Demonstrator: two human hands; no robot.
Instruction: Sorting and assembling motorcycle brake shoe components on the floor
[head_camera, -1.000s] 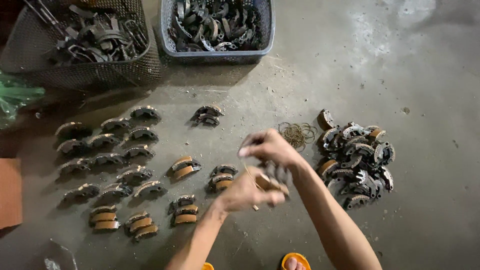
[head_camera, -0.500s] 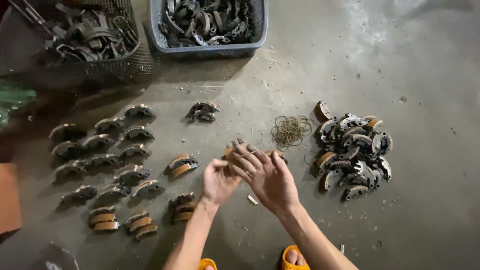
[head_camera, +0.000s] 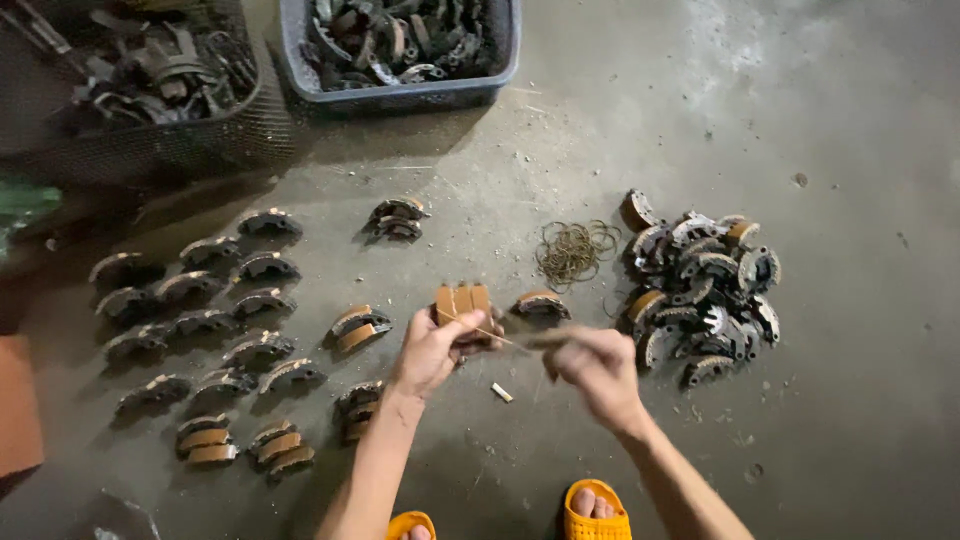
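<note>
My left hand (head_camera: 432, 350) grips a stack of three curved brake shoes with tan lining (head_camera: 463, 300), held just above the concrete floor. My right hand (head_camera: 592, 365) pinches a rubber band (head_camera: 500, 337) and stretches it sideways from the stack. A single brake shoe (head_camera: 541, 304) lies just behind the right hand. A small heap of rubber bands (head_camera: 574, 248) lies further back on the floor.
A loose pile of brake shoes (head_camera: 705, 285) is at the right. Bundled shoes lie in rows (head_camera: 205, 320) at the left. A blue crate (head_camera: 405, 45) and a dark mesh basket (head_camera: 150, 85) hold metal parts at the back. My orange sandals (head_camera: 592, 510) are at the bottom edge.
Both hands drew apart: the left now holds the stack alone, and the right pulled a rubber band out to the right. The view shifted slightly.
</note>
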